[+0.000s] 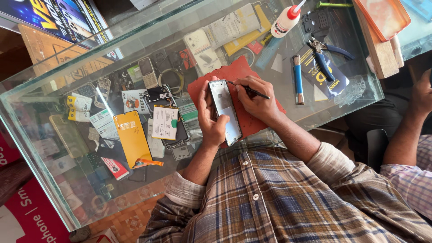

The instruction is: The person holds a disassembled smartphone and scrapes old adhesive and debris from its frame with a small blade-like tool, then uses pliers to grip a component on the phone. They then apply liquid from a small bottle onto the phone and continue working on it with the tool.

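View from above the glass table (54, 148). We see the left hand (210, 118) curled around the lower edge of an opened phone frame (224, 111), thumb laid along its near side, fingers wrapped beneath, the wrist bent inward from a rolled plaid cuff. The frame lies lengthwise over a red work mat (234, 74), tilted slightly off the table's edge toward the person. We see the right hand (256, 100) closed in a pen-like pinch on a thin black tool (252, 91), the tip meeting the upper end of the frame, the forearm angled in from the lower right. Beside the mat to the right lie a blue-handled driver (298, 78) and blue-handled pliers (325, 56); a white glue bottle (285, 20) with a red cap stands further back. An orange battery (132, 138) lies to the left. Another person's arm (411, 121) shows at the right margin
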